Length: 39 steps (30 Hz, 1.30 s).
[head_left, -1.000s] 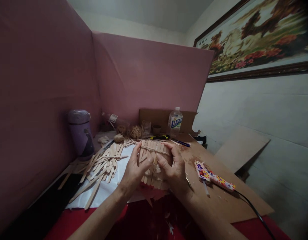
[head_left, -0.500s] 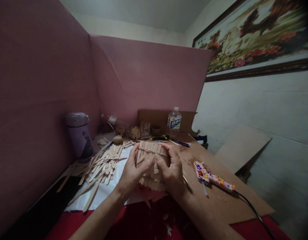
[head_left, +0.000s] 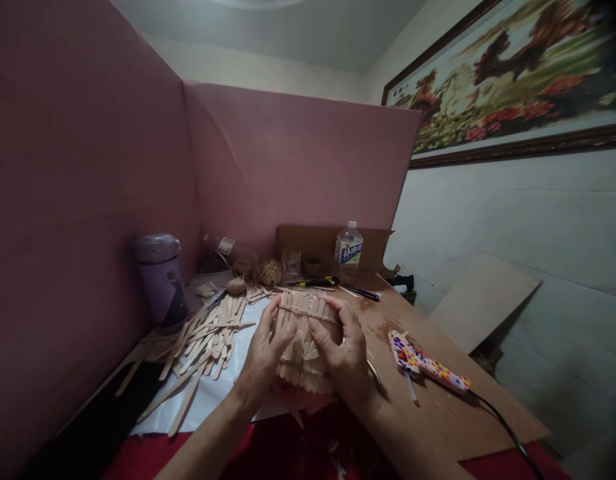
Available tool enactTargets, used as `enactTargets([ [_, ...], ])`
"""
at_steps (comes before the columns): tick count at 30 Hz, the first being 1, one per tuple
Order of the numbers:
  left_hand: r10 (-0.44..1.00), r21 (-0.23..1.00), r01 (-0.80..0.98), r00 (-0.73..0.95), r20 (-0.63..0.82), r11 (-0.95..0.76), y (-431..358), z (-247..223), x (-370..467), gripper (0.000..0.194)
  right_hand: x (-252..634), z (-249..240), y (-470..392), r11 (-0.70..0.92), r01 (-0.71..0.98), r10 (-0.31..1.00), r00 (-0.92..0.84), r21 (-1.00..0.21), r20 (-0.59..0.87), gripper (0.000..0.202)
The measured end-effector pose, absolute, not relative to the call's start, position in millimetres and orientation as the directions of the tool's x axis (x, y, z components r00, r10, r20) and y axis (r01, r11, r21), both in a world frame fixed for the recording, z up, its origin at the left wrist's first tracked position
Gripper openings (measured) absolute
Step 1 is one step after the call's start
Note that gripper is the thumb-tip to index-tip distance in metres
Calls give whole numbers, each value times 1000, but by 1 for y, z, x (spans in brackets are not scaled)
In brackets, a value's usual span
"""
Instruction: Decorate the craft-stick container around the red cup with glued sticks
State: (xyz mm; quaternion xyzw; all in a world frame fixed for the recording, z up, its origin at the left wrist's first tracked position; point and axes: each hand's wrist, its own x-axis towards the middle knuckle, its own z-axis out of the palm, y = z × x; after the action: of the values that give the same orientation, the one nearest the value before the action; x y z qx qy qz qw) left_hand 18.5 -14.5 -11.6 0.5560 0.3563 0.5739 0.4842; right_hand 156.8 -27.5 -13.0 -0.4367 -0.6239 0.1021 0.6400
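Observation:
A piece made of wooden craft sticks (head_left: 304,363) set side by side, with twine-like bands across its upper and lower parts, is held upright in both hands. My left hand (head_left: 263,350) grips its left edge, the thumb on the front face. Around its right side wraps my right hand (head_left: 349,353), with that thumb pressed near the middle of the face. The fingers behind the piece are partly hidden. Loose craft sticks (head_left: 221,333) lie on a white sheet (head_left: 203,405) to the left.
A flowered glue gun (head_left: 428,365) with a black cord lies right on brown board (head_left: 468,420). Behind stand a labelled bottle (head_left: 349,251), twine balls (head_left: 271,273), a yellow-black cutter (head_left: 315,282) and a blue pen-like tool (head_left: 364,293). A purple tumbler (head_left: 161,283) stands at left.
My left thumb has shifted up and left on the stick piece, and the right thumb sits slightly differently. The whole view has tilted a little, so things appear lower.

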Motion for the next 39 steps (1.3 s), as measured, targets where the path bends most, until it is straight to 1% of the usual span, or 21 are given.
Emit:
enactTargets([
  [3,948,947,-142,94,304,-290,-13,-15,19,79,157,-13,-28,594,421,676,202,-686,709,29],
  [10,943,946,-103,102,318,-308,-12,-18,18,81,157,-13,-28,591,416,683,197,-691,703,30],
  [17,939,940,-135,106,328,-313,-12,-20,18,79,158,-13,-28,595,430,676,190,-679,712,30],
  [21,934,940,-107,116,337,-325,-13,-19,19,79,158,-15,-26,607,422,665,195,-674,721,30],
  [27,935,939,-46,83,344,-341,-11,-19,20,80,157,-16,-26,613,436,652,194,-660,733,31],
  [32,938,939,-58,63,342,-338,-11,-18,21,82,158,-14,-27,617,428,662,173,-661,730,24],
  [39,942,944,-34,58,331,-329,-13,-16,21,83,158,-14,-26,620,442,649,176,-649,740,29],
])
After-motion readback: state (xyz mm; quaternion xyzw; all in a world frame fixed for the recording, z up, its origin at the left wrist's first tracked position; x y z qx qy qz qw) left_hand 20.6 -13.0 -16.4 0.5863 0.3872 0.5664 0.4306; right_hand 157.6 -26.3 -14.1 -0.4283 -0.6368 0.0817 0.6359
